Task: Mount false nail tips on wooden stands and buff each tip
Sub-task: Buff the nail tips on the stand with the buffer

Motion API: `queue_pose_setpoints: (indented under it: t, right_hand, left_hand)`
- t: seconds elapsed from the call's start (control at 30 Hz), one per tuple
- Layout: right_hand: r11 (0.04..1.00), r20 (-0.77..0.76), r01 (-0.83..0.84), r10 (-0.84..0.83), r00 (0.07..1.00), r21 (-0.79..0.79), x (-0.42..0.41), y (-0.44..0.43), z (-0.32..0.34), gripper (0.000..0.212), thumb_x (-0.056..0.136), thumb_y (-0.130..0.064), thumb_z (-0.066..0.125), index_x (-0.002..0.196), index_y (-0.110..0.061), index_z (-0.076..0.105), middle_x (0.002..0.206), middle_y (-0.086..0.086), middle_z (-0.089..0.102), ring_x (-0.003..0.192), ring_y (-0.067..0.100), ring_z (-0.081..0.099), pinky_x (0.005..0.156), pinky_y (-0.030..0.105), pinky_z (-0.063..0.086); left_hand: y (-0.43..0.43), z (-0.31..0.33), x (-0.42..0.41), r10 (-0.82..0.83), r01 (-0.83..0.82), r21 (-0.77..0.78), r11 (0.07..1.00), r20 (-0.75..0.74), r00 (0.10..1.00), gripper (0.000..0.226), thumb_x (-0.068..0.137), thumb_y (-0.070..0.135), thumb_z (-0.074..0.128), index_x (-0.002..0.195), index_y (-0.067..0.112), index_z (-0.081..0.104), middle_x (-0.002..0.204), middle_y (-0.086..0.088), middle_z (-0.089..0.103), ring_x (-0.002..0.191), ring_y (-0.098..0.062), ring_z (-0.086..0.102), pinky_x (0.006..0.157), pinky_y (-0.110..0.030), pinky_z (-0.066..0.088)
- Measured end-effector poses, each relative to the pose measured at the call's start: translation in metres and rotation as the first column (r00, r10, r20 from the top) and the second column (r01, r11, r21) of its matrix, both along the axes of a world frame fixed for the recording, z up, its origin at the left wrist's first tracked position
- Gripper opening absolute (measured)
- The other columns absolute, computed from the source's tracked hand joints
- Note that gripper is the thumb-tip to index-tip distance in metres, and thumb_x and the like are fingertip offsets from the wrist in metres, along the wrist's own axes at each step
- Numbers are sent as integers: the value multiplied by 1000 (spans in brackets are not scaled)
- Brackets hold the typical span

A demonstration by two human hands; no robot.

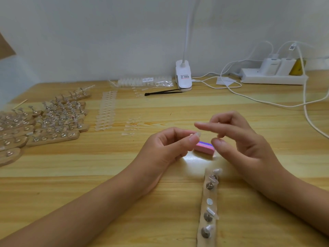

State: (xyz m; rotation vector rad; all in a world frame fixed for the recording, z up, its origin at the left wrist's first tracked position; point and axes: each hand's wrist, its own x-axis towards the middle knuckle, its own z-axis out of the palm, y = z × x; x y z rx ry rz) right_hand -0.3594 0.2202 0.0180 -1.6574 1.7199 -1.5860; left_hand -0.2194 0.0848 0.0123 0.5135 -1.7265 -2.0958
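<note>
While left hand (169,145) pinches clear false nail tip (197,134), right hand (240,139) relaxed, index extended; pink-purple buffer block (204,149) partly hidden behind both; narrow wooden stand strip (207,196) beside right wrist.

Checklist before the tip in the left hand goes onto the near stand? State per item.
1. Left hand grip on the nail tip: ok, pinched between thumb and fingertips.
2. Right hand free to help: ok, index finger extended, nothing seen in it.
3. Wooden stand has a free spot: ok, the middle position shows only a white disc and no tip.
4. Buffer block at hand: ok, it lies on the table just beyond both hands.
5. Which way the tip faces in the grip: cannot tell, too small.
</note>
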Motion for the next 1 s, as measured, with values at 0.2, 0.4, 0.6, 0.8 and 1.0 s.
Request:
queue_pose_setpoints:
  t: [0.2, 0.4, 0.6, 0.8, 1.0]
  right_hand:
    - [1000, -67, 1, -1, 998, 4, -1, -1, -2, 37, 88, -37, 54, 122, -30, 65, 113, -8, 54, 111, 23, 50, 99, 18, 35]
    - [999, -138, -3, -4, 990, -48, -1, -2, -5, 28, 89, -30, 57, 114, -30, 68, 110, -8, 56, 107, 24, 54, 94, 27, 41]
    - [995, -155, 15, -30, 987, -94, -2, -2, -5, 21, 86, -30, 64, 107, -27, 69, 105, -2, 56, 107, 25, 55, 92, 37, 44]
    - [995, -177, 12, -30, 984, -101, 0, 0, -4, 13, 85, -32, 66, 96, -26, 70, 102, -4, 57, 105, 25, 56, 93, 43, 44]
    - [996, -46, -39, 36, 998, -83, -3, 1, -1, 21, 88, -37, 59, 101, -22, 67, 106, -4, 59, 108, 23, 56, 90, 32, 44]
  left_hand:
    - [-2, 0, -2, 65, -59, 120, 991, -42, 997, 32, 63, 38, 86, 86, 18, 79, 81, 2, 68, 74, -5, 59, 71, -15, 51]
    - [-3, 2, -2, 54, -38, 180, 983, -84, 995, 27, 68, 33, 84, 87, 15, 78, 80, 2, 69, 72, -4, 61, 68, -14, 51]
    - [5, 4, 3, -150, 144, -149, 978, -27, 988, 9, 81, 38, 69, 76, 32, 74, 75, 13, 71, 73, 2, 61, 71, -12, 47]
    - [4, 3, 5, -163, 160, -218, 963, 4, 987, 15, 79, 44, 65, 73, 32, 73, 76, 13, 69, 75, -2, 59, 73, -15, 48]
    - [1, 10, 14, -260, 249, -330, 910, 13, 966, 24, 86, 25, 64, 106, 15, 75, 108, 1, 73, 105, -8, 65, 86, -15, 46]
